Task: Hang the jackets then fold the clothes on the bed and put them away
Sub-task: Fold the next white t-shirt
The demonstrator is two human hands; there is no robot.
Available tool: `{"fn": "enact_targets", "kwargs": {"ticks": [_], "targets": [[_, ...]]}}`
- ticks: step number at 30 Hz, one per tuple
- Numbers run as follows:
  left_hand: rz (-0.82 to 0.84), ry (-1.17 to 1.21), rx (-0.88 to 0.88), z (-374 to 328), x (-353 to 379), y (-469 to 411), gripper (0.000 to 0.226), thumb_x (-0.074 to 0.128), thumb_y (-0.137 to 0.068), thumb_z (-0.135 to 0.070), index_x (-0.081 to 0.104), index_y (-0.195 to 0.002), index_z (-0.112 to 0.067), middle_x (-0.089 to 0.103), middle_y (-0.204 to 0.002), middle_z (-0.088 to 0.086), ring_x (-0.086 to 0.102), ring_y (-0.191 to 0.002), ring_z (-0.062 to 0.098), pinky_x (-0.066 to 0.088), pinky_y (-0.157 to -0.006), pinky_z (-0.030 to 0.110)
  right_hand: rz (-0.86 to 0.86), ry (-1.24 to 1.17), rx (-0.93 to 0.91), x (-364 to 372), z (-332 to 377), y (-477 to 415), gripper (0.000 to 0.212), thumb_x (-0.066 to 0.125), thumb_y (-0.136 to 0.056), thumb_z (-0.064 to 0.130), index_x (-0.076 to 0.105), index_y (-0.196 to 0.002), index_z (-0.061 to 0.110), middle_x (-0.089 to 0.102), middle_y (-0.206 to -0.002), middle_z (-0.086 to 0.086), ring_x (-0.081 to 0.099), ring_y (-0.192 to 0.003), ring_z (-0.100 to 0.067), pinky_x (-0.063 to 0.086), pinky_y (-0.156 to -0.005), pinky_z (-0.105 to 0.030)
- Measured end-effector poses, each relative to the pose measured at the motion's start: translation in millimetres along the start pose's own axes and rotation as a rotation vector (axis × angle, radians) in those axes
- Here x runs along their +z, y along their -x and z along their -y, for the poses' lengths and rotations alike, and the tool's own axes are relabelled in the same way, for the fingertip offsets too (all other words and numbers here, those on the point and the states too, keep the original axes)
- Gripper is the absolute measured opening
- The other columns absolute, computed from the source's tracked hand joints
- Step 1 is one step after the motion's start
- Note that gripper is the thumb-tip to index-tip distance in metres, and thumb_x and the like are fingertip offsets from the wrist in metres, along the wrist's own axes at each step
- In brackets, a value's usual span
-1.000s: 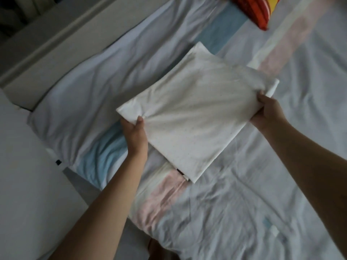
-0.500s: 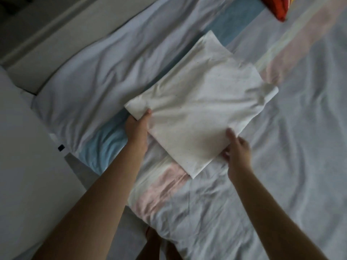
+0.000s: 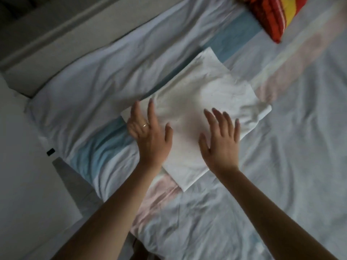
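A folded white cloth [image 3: 202, 94] lies flat on the bed [image 3: 281, 166], about in the middle of the picture, with one corner pointing to the person and the opposite corner pointing away. It lies across the blue stripe [image 3: 105, 152] and the pink stripe [image 3: 161, 192] of the pale bed cover, which is wrinkled all around it. Both hands are over the near half of the cloth, palms down. The left hand [image 3: 150, 136] is at the left edge of the cloth and its fingers [image 3: 151, 111] are straight and spread wide; they hold nothing. A thin ring [image 3: 145, 125] is on one finger of this hand. The right hand [image 3: 220, 143] is beside it, apart from the left one, nearer to the right edge, and its fingers [image 3: 217, 117] are also straight and spread wide, holding nothing. I cannot tell if the palms press on the cloth or are just above it, because the hands are a little blurred. Far from the cloth, at the upper right edge, lies a cushion [image 3: 268, 17] in red, orange and yellow. At the left side of the bed cover there is a small black tag [image 3: 50, 152].
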State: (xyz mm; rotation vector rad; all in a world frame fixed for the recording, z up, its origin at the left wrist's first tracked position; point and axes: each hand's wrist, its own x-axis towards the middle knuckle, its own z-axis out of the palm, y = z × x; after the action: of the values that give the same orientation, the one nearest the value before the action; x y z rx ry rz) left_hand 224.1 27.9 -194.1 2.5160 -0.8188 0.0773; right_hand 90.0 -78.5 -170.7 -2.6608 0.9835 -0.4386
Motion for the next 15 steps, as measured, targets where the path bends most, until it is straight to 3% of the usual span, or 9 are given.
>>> {"fn": "enact_targets", "kwargs": {"ticks": [3,5,6,8,10,11,12,13,15], "targets": [[0.191,-0.151,0.098,9,22,2,0.067,0.036,-0.087,-0.052,0.031,-0.148,-0.025,0.021,-0.156,0.016,0.015,-0.144,0.039,0.012,-0.112,0.062,0.28,0.215,-0.438,27,-13,-53,0.059,0.029,-0.094,0.05,0.032,-0.148,0.027,0.031,-0.154,-0.004,0.028,-0.142,-0.031,0.01,-0.114,-0.057],[0.223,-0.191,0.048,15,33,0,0.069,0.033,-0.085,-0.057,0.032,-0.148,-0.028,0.023,-0.156,0.013,0.015,-0.144,0.04,0.008,-0.11,0.066,0.397,0.326,-0.477,35,-36,-98,0.069,0.022,-0.088,0.063,0.024,-0.15,0.032,0.023,-0.158,0.0,0.025,-0.143,-0.031,0.011,-0.11,-0.064],[0.223,-0.2,0.042,17,39,-1,0.07,0.033,-0.085,-0.057,0.031,-0.148,-0.028,0.022,-0.157,0.013,0.015,-0.144,0.04,0.007,-0.11,0.067,0.438,0.348,-0.398,40,-52,-118,0.074,0.017,-0.085,0.069,0.017,-0.151,0.036,0.015,-0.16,0.003,0.018,-0.146,-0.029,0.007,-0.109,-0.067],[0.2,-0.207,0.047,16,43,-4,0.07,0.032,-0.085,-0.056,0.028,-0.149,-0.028,0.018,-0.158,0.013,0.013,-0.144,0.039,0.005,-0.11,0.067,0.432,0.362,-0.073,35,-85,-149,0.072,0.012,-0.086,0.072,0.004,-0.151,0.041,0.0,-0.161,0.009,0.004,-0.148,-0.026,-0.003,-0.107,-0.069],[0.206,-0.211,0.043,18,49,-2,0.071,0.031,-0.084,-0.055,0.026,-0.15,-0.028,0.016,-0.158,0.013,0.011,-0.145,0.039,0.004,-0.11,0.067,0.422,0.293,0.316,36,-106,-167,0.067,0.013,-0.092,0.069,0.001,-0.151,0.04,-0.004,-0.161,0.01,-0.001,-0.148,-0.029,-0.007,-0.106,-0.07],[0.204,-0.203,0.04,18,50,-1,0.071,0.031,-0.084,-0.055,0.026,-0.15,-0.028,0.016,-0.158,0.014,0.01,-0.145,0.039,0.004,-0.11,0.067,0.406,0.297,0.4,35,-109,-169,0.066,0.013,-0.093,0.065,0.003,-0.152,0.036,-0.002,-0.161,0.007,-0.001,-0.148,-0.03,-0.008,-0.107,-0.069],[0.213,-0.207,0.041,19,48,-2,0.072,0.03,-0.084,-0.055,0.026,-0.15,-0.028,0.015,-0.158,0.014,0.01,-0.145,0.039,0.004,-0.11,0.068,0.365,0.343,0.375,36,-106,-167,0.065,0.013,-0.095,0.06,0.005,-0.153,0.03,0.001,-0.161,0.002,0.0,-0.148,-0.03,-0.009,-0.109,-0.066],[0.218,-0.204,0.04,20,48,0,0.072,0.03,-0.084,-0.054,0.025,-0.15,-0.027,0.015,-0.158,0.014,0.009,-0.145,0.039,0.004,-0.11,0.068,0.281,0.375,0.232,37,-100,-161,0.065,0.015,-0.096,0.054,0.008,-0.153,0.024,0.006,-0.161,-0.003,0.004,-0.148,-0.029,-0.008,-0.111,-0.061],[0.221,-0.214,0.038,20,48,-1,0.072,0.031,-0.084,-0.054,0.026,-0.15,-0.027,0.015,-0.158,0.014,0.009,-0.145,0.04,0.005,-0.11,0.068,0.24,0.27,-0.232,36,-70,-153,0.064,0.019,-0.094,0.045,0.015,-0.151,0.017,0.02,-0.158,-0.01,0.015,-0.146,-0.027,-0.001,-0.116,-0.05]]}}
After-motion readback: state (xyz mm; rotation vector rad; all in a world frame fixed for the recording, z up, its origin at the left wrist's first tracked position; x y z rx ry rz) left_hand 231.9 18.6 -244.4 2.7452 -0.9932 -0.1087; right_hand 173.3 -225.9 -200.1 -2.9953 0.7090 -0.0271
